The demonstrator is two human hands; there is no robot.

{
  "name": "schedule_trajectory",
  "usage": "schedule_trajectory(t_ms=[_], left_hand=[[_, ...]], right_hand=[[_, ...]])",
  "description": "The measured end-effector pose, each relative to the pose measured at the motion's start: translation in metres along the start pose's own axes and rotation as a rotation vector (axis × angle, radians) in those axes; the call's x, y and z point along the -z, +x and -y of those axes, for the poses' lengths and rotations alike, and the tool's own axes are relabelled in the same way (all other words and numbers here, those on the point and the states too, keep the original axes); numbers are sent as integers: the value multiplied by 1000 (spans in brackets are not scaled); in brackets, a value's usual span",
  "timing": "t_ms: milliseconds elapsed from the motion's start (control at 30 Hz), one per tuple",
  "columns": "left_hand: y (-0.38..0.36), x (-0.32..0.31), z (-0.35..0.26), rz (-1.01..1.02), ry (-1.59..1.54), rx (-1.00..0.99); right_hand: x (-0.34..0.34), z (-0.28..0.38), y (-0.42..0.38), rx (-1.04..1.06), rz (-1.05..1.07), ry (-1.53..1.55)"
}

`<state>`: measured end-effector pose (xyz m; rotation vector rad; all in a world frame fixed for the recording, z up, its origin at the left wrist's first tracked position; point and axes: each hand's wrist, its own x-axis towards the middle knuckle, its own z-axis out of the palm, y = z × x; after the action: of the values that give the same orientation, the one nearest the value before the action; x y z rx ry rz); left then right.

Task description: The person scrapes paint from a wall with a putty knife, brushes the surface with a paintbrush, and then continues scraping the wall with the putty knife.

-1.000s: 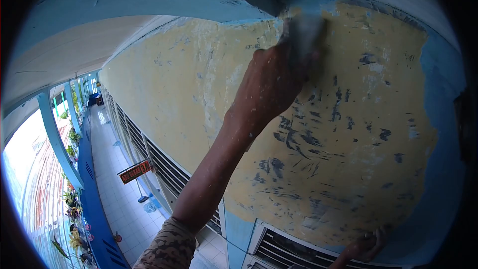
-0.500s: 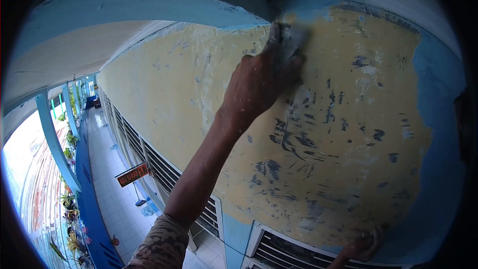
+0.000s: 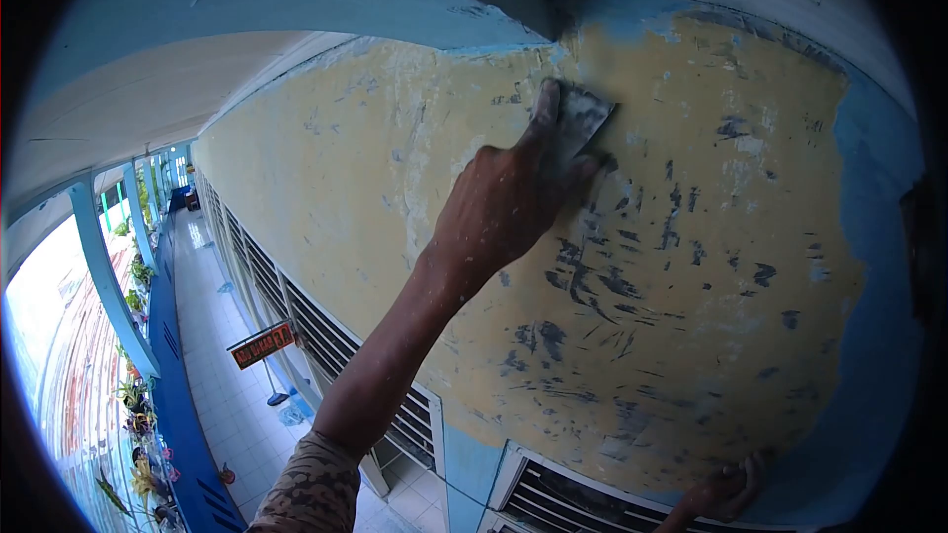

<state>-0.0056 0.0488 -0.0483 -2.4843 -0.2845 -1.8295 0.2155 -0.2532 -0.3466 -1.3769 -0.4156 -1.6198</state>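
Observation:
My left hand [image 3: 504, 202] is raised high against the yellow wall [image 3: 346, 168], gripping a flat grey putty knife [image 3: 585, 120]. One finger is stretched along the blade, which lies against the plaster just below the blue beam; its handle is hidden in my grip. Grey smears and chipped marks [image 3: 597, 276] spread over the wall under it. Low on the right, my right hand [image 3: 726, 489] is beside the wall's lower edge, above the louvred window. Its fingers are curled, and what they hold, if anything, is too dark to make out.
A blue beam [image 3: 296, 5] runs overhead to the wall's top corner. Below the wall is a louvred window [image 3: 583, 503]. On the left, a tiled walkway [image 3: 212, 306] has a hanging sign [image 3: 263, 343], a broom [image 3: 277, 398] and potted plants [image 3: 138, 424].
My left hand and the putty knife have moved slightly down from the top corner, and the blade now angles to the right. My right hand stays low at the wall.

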Motion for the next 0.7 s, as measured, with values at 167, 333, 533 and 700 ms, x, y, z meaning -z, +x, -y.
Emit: schedule_trajectory(t_ms=[167,333,533,700], left_hand=[[13,14,-14,113,-27,127],[16,14,-13,53,-34,27],[7,9,-12,109,-50,29],[32,15,-16,105,-51,-7]], right_hand=[[1,-2,-4,-33,18,6],[0,2,-1,-8,24,-47],[-3,7,-2,-88,-17,19],[-6,9,0,-48,-16,-24]])
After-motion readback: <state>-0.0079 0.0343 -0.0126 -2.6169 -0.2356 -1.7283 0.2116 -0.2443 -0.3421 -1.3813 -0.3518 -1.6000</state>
